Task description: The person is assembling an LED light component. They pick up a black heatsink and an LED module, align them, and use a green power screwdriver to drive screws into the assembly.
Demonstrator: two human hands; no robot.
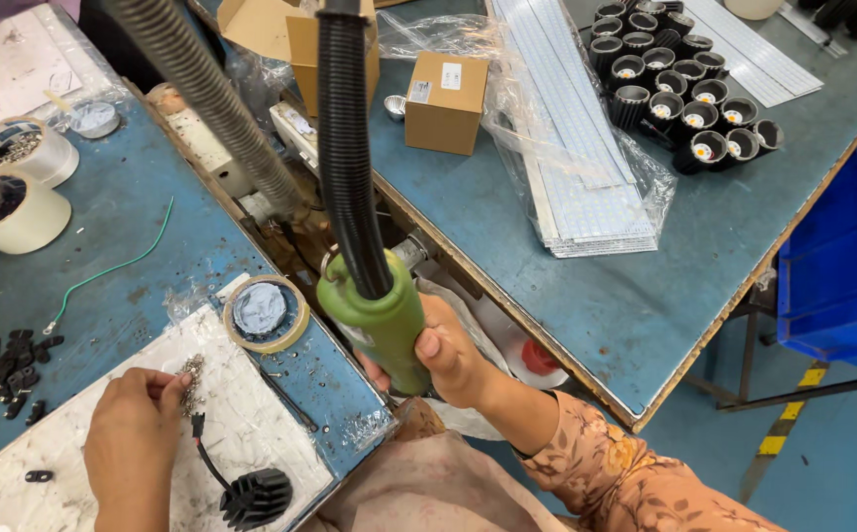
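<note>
Fingers of the left hand point(133, 433) pinch small silver screws point(192, 379) on the blue tabletop point(142, 246); the right hand point(453, 355) wraps tightly around a green hanging power screwdriver point(379, 320).

Worn blue workbench point(645, 296), second blue bench point(123, 227) beside it, blue-green floor point(832, 473), blue crate point(842, 286)

Green power screwdriver point(381, 325) with black ribbed hose point(346, 148), blue worn counter point(123, 227), orange floral-patterned sleeve point(625, 473), brown cardboard box point(445, 101), black finned lamp housing point(256, 496), thin green wire point(113, 268), blue crate point(842, 266), beige tape roll point(266, 313)
</note>
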